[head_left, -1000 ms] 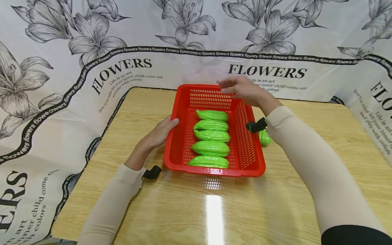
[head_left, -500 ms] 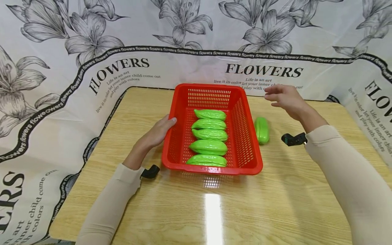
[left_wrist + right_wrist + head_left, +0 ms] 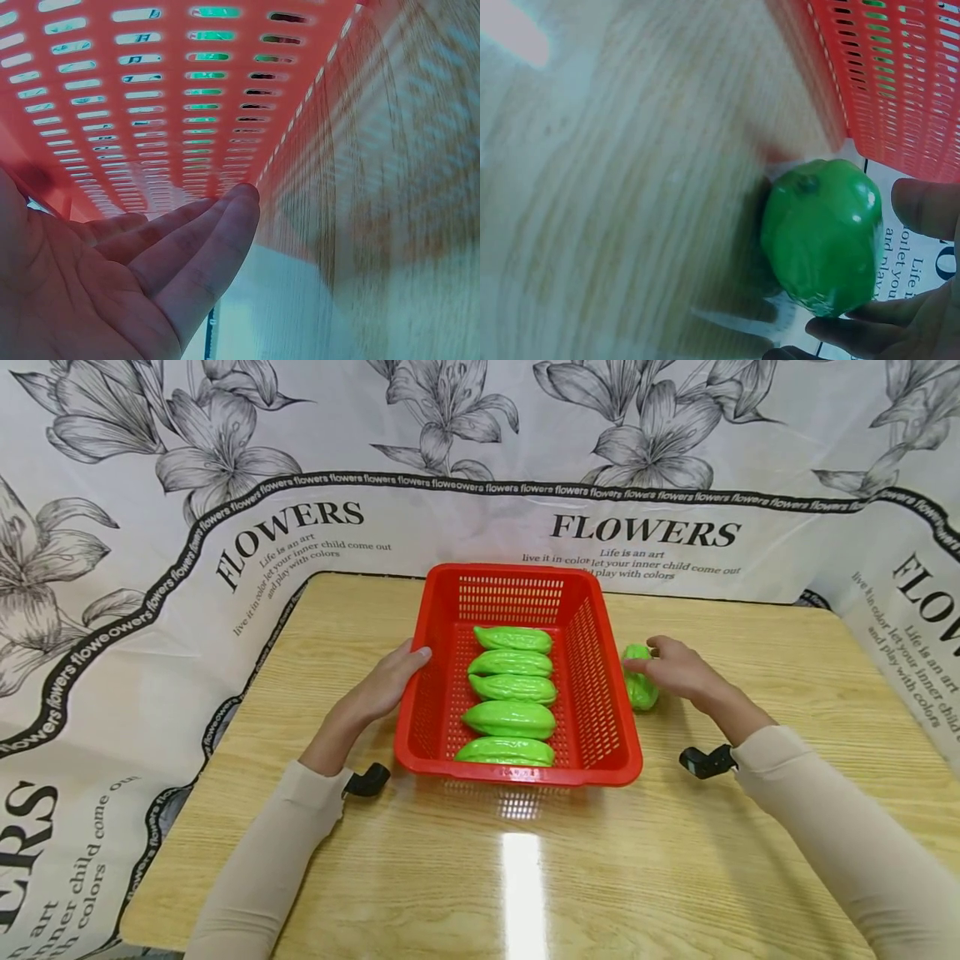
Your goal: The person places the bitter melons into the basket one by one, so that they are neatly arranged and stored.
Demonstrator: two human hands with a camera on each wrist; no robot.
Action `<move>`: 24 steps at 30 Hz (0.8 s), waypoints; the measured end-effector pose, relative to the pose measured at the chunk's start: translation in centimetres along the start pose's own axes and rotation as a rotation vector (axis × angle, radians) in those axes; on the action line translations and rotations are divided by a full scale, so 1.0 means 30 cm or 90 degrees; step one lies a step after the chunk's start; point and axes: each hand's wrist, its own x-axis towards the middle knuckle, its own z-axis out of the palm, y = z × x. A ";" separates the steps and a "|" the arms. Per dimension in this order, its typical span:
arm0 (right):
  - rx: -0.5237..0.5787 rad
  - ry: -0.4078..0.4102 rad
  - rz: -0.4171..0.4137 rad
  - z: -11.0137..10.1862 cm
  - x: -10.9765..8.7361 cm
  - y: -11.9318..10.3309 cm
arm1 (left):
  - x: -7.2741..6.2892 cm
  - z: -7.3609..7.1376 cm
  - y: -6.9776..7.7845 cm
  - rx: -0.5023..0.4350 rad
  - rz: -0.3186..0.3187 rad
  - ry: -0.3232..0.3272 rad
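A red slotted plastic basket (image 3: 525,773) stands on the table with several bright green, ridged bitter gourds (image 3: 512,718) in a column on its floor. My left hand (image 3: 382,683) holds its left side, thumb over the rim; in the left wrist view the fingers (image 3: 202,262) lie along the outer wall. Just right of the basket, one more bitter gourd (image 3: 641,689) lies on the table. My right hand (image 3: 678,668) is over its far end. In the right wrist view the thumb (image 3: 922,208) stands apart from this gourd, while the other fingertips are close at its lower side.
The light wooden table (image 3: 465,877) reaches back to a white cloth (image 3: 465,535) printed with flowers and lettering. Black wrist mounts (image 3: 367,781) sit at both cuffs. Bright light reflects off the table in front of the basket.
My right hand has moved from above the basket's far right corner out to the right, then down to the loose bitter gourd. The left hand stays on the basket's side.
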 end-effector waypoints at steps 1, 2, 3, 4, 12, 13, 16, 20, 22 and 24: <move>-0.001 0.001 0.000 0.008 0.001 0.004 | 0.001 0.001 0.001 0.000 0.000 -0.001; -0.002 0.004 -0.001 0.016 0.001 0.008 | 0.002 0.002 0.002 0.001 -0.001 -0.003; -0.003 0.008 -0.001 0.022 0.002 0.012 | 0.003 0.002 0.003 0.002 -0.002 -0.003; -0.004 0.013 -0.003 0.028 0.002 0.015 | 0.004 0.002 0.004 0.002 -0.002 -0.003; -0.053 0.056 0.009 0.046 -0.003 0.022 | 0.010 0.005 0.006 -0.003 -0.001 -0.002; -0.056 0.058 0.013 0.046 -0.005 0.022 | 0.011 0.005 0.006 -0.004 0.000 -0.003; -0.054 0.064 0.023 0.046 -0.009 0.023 | 0.009 0.006 0.005 -0.004 -0.001 -0.003; -0.052 0.082 0.022 0.042 -0.010 0.028 | 0.005 0.006 0.004 -0.003 0.001 -0.003; -0.059 0.093 0.015 0.037 -0.007 0.034 | 0.004 0.006 0.003 -0.004 0.003 -0.003; -0.066 0.101 0.007 0.030 -0.005 0.041 | 0.005 0.006 0.004 -0.006 0.005 -0.002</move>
